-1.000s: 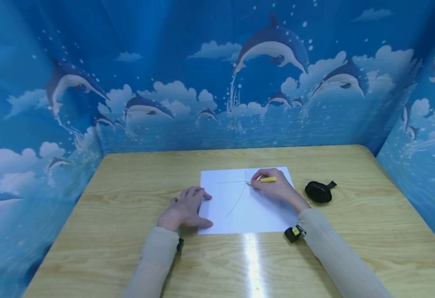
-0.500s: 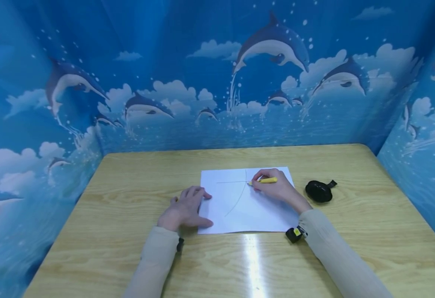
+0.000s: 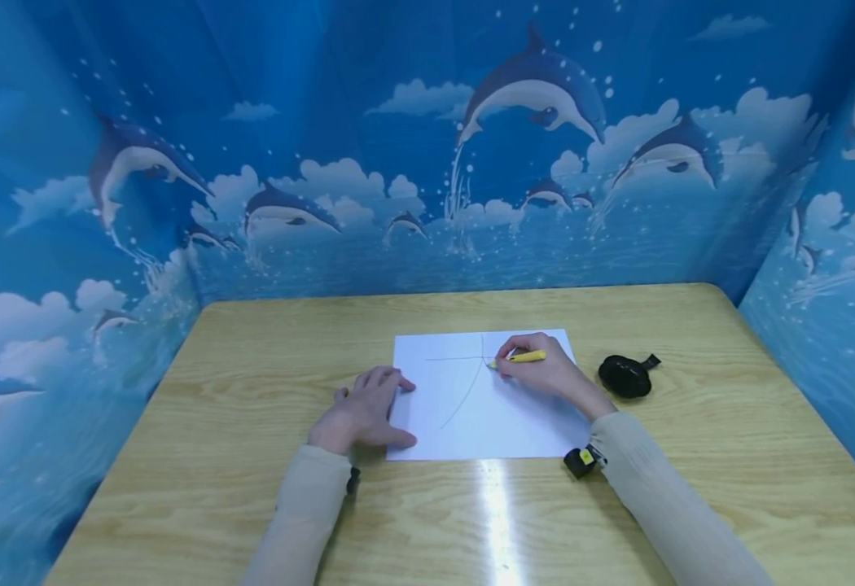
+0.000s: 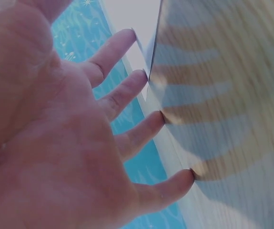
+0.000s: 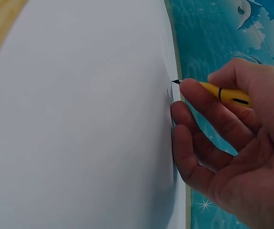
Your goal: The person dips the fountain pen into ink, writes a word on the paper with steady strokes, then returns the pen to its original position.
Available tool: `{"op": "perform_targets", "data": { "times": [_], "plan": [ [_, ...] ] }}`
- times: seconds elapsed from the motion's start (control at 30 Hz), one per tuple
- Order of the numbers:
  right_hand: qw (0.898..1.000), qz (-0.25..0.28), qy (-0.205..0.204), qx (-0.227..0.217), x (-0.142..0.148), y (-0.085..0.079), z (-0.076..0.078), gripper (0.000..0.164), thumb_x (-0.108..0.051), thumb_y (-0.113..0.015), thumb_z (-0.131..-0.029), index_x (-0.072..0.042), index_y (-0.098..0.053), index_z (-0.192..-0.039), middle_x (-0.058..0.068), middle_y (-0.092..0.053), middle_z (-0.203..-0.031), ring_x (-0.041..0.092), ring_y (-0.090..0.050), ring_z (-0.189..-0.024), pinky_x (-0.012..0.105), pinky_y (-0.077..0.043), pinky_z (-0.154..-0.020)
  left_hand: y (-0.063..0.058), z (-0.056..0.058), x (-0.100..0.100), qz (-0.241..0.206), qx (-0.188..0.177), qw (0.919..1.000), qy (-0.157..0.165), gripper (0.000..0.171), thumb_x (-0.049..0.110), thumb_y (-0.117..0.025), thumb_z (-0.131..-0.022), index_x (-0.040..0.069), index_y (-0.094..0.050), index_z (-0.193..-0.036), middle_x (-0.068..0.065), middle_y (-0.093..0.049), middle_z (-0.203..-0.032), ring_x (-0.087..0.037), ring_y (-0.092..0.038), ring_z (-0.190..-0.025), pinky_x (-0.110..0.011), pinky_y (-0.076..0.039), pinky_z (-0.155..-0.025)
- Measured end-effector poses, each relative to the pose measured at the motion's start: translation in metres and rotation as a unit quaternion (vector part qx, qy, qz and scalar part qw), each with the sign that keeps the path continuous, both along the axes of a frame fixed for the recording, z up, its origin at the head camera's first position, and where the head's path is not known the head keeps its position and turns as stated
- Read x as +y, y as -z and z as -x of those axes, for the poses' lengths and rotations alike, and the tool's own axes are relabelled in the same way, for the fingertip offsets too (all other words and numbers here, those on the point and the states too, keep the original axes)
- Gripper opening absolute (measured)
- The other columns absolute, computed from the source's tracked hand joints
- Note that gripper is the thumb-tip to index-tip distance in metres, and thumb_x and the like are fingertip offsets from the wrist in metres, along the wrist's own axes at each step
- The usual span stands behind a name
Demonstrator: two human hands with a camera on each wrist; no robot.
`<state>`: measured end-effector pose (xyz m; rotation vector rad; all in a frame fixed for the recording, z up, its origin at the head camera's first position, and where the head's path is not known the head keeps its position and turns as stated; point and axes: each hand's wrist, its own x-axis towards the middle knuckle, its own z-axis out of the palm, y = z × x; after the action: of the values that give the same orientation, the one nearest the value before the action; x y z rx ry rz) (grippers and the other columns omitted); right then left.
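Note:
My right hand pinches a yellow fountain pen between thumb and fingers, its nib at the white paper. In the right wrist view, the fountain pen shows its dark nib against the sheet, and the curled lower fingers rest by the paper surface. Thin lines mark the paper: a horizontal one, a short vertical one, and a curve running down to the left. My left hand lies with fingers spread across the sheet's left edge. In the left wrist view, its fingertips touch the table and the paper's edge.
A shiny black rounded object with a short tab sits on the wooden table, right of the paper. Blue dolphin-print curtains stand behind the table and at both sides. A small black camera hangs at the right wrist.
The pen tip and right hand have shifted very slightly down and to the right, just off the point where the lines meet. My left hand stays in place.

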<state>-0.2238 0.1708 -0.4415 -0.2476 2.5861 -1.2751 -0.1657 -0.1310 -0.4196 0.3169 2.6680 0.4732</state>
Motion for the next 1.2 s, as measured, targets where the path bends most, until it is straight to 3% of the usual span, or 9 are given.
{"op": "perform_targets", "data": {
  "times": [0.37, 1.2],
  "plan": [
    [1.000, 0.003, -0.013, -0.009, 0.0012, -0.0021, -0.0002, 0.012, -0.025, -0.070, -0.094, -0.015, -0.075, -0.098, 0.001, -0.074, -0.081, 0.018, -0.052, -0.069, 0.028, -0.042, -0.064, 0.0004, -0.0003, -0.0008, 0.023, -0.005, 0.9997, 0.011, 0.083, 0.047, -0.080, -0.085, 0.033, -0.040, -0.157, -0.006, -0.027, -0.167, -0.038, -0.021, -0.156, -0.077, -0.018, -0.117],
    [1.000, -0.005, -0.024, -0.004, 0.0026, -0.0037, -0.0008, 0.013, -0.023, -0.071, -0.093, -0.014, -0.076, -0.101, 0.002, -0.074, -0.085, 0.018, -0.055, -0.073, 0.030, -0.044, -0.068, -0.0008, -0.0029, 0.0015, 0.035, -0.004, 0.9993, 0.011, 0.084, 0.048, -0.079, -0.086, 0.032, -0.039, -0.158, -0.006, -0.026, -0.168, -0.038, -0.021, -0.156, -0.077, -0.020, -0.116]
  ]
}}
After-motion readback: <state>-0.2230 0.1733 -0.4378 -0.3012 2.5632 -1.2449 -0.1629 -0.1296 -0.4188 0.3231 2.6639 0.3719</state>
